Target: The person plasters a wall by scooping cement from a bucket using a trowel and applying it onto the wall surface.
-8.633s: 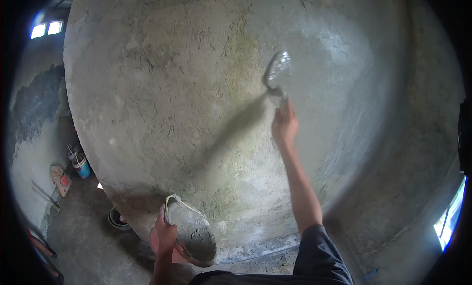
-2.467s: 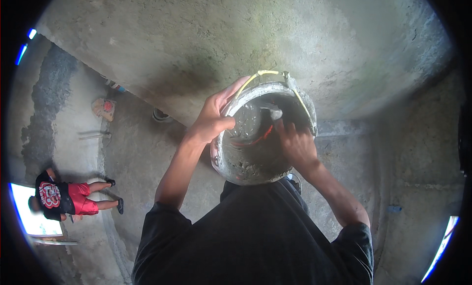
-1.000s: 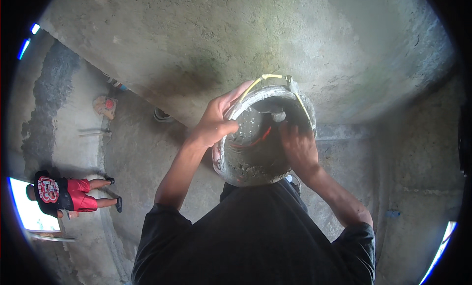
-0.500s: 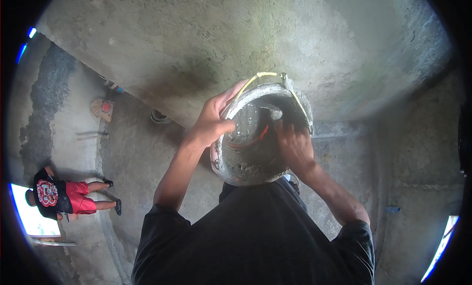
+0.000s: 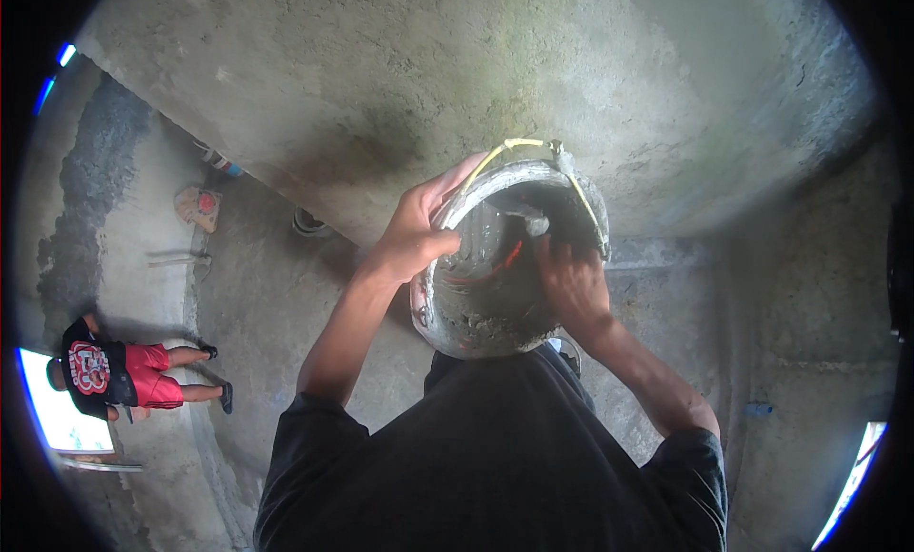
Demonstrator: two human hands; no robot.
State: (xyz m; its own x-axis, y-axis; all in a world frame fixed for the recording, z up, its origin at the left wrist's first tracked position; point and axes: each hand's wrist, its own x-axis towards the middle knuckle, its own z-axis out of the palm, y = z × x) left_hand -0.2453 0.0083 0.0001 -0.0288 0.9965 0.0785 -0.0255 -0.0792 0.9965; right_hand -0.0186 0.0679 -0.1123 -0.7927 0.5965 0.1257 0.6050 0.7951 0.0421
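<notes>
A mortar-caked bucket (image 5: 433, 314) is held up in front of my body, its mouth facing up toward me. Wet grey mortar coats its inside, with a streak of orange-red showing through. My left hand (image 5: 414, 236) grips the left rim, thumb over the edge and fingers outside. Inside the bucket, my right hand (image 5: 574, 283) has its fingers curled round a mortar-coated hand tool (image 5: 536, 225) that looks like a trowel; much of it is hidden. A yellowish handle (image 5: 519, 142) arches over the far rim.
A rough plastered wall (image 5: 381, 66) rises just beyond the bucket. At far left, a person (image 5: 119, 374) in red shorts stands near a bright opening. A torn bag (image 5: 198, 207) and a round container (image 5: 309, 223) are on the concrete floor (image 5: 276, 295).
The bucket and both hands have shifted very slightly to the right. My grip on the rim and the right hand's place inside look the same.
</notes>
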